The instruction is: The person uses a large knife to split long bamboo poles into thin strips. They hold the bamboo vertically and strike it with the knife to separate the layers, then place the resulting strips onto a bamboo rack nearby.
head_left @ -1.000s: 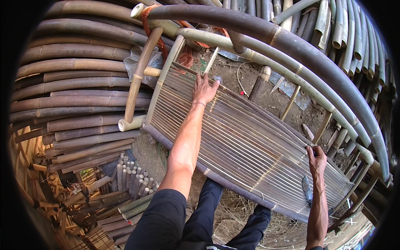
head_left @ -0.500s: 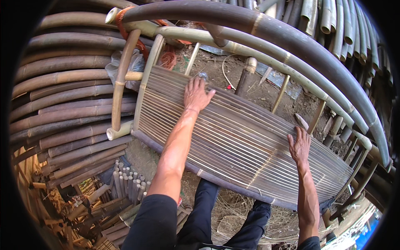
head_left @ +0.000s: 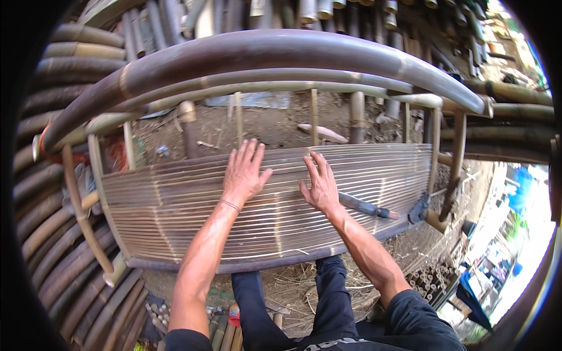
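— While pressing flat on the slatted bamboo seat (head_left: pixel 269 205), left hand (head_left: pixel 243 172) and right hand (head_left: pixel 319 184) spread open, gripping nothing?
— Yes. Seat centred, near the legs. Could snap thin slats, or catch splinters sliding palms. Hammer-like tool (head_left: pixel 369 206) lying right might roll off.

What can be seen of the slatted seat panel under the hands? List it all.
The slatted seat panel is a wide surface of many thin, pale bamboo strips laid side by side lengthwise, crossed by a few faint binding lines. A darker edge piece runs along its near side, and round bamboo poles frame its left end. It lies roughly flat within a bamboo furniture frame, below the curved back rails. The left hand and right hand press flat on it with fingers spread. A dark-handled tool rests on it to the right.
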Motion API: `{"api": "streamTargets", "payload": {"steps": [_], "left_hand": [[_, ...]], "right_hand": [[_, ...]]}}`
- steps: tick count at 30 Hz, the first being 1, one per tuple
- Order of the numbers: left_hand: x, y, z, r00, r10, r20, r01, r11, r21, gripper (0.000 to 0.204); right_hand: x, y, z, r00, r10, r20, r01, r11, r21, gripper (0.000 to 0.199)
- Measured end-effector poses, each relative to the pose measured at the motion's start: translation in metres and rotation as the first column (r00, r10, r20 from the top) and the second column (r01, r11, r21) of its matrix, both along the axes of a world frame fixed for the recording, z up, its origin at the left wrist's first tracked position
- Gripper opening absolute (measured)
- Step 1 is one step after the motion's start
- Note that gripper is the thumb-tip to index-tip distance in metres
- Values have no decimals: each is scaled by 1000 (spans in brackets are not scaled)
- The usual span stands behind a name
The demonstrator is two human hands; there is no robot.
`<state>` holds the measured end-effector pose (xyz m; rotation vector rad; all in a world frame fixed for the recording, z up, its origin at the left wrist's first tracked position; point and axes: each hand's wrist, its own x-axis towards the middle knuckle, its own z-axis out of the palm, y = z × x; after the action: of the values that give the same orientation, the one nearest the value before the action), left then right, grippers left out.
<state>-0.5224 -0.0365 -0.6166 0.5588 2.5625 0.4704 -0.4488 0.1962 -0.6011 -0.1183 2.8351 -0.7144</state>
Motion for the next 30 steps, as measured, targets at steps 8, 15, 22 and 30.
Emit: {"api": "streamTargets", "payload": {"steps": [8, 15, 22, 30], "left_hand": [[36, 109, -3, 999, -30, 23, 33, 988, -152, 90], [17, 137, 21, 975, -181, 130, 213, 933, -291, 92], [19, 286, 18, 951, -281, 128, 303, 930, -210, 94], [28, 327, 32, 912, -380, 158, 411, 827, -383, 102]], "right_hand": [[172, 223, 18, 766, -529, 366, 266, 778, 568, 59], [211, 277, -1, 867, -301, 398, 104, 889, 446, 40], [321, 269, 58, 714, -537, 449, 534, 833, 147, 50], [559, 234, 142, 80, -799, 595, 796, 411, 445, 53]]}}
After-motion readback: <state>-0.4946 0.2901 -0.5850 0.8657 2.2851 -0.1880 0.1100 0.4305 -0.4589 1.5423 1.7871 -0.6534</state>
